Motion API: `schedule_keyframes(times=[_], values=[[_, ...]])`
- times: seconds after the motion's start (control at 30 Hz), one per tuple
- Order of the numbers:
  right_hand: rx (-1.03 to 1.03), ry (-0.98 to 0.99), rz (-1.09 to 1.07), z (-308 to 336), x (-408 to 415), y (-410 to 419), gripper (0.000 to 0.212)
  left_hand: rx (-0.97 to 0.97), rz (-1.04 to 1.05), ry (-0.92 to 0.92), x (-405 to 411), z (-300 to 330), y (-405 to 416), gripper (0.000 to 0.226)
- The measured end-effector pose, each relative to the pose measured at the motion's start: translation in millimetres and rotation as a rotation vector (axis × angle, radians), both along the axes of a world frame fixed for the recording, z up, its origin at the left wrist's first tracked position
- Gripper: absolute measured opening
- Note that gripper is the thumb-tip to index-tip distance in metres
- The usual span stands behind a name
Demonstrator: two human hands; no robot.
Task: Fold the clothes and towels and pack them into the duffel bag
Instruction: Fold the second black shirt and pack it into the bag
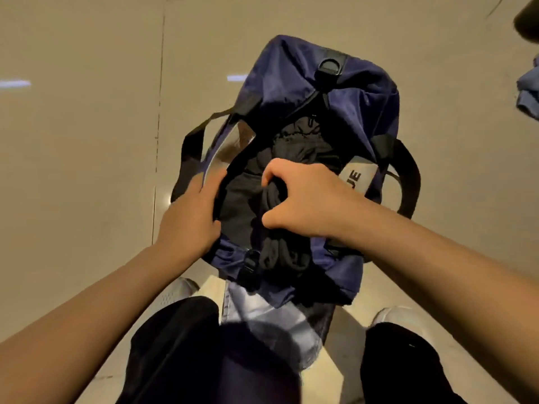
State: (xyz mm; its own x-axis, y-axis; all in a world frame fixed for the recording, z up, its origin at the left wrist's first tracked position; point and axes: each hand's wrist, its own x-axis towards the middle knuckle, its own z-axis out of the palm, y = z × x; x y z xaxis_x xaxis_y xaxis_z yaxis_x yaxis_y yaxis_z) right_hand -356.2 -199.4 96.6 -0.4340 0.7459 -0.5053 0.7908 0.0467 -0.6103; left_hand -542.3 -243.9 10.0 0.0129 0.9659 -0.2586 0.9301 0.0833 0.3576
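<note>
A navy duffel bag (294, 77) with black straps lies open on the floor in front of me. Inside it sits dark clothing (294, 147). My right hand (309, 199) is shut on a bunched black garment (277, 252), part of which hangs over the near end of the bag. My left hand (192, 217) grips the bag's left rim by the zipper opening and holds it apart. A light blue piece of clothing (262, 313) lies under the bag's near end, between my knees.
Beige tiled floor (81, 141) surrounds the bag. A blue garment (529, 91) lies at the right edge of the view. My dark trouser legs (180, 345) and white shoes (390, 314) are at the bottom.
</note>
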Motion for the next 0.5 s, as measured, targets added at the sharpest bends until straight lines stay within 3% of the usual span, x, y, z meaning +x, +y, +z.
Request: schedule_keyframes(times=[0.07,0.2,0.37,0.5], values=[[-0.025,-0.046,-0.015,-30.7,-30.9,6.3,0.036,0.001,-0.031,-0.065,-8.9,6.1,-3.2,0.089],[-0.065,0.107,-0.286,-71.8,-57.5,11.3,0.033,-0.086,-0.036,-0.113,-32.7,31.4,-5.2,0.096],[0.008,0.074,-0.263,-77.6,-64.2,6.8,0.035,-0.217,-0.01,-0.177,-49.8,44.5,-3.2,0.105],[0.188,-0.003,-0.196,-69.5,-59.3,13.5,0.04,-0.248,-0.007,-0.262,-49.1,39.7,-6.9,0.104]])
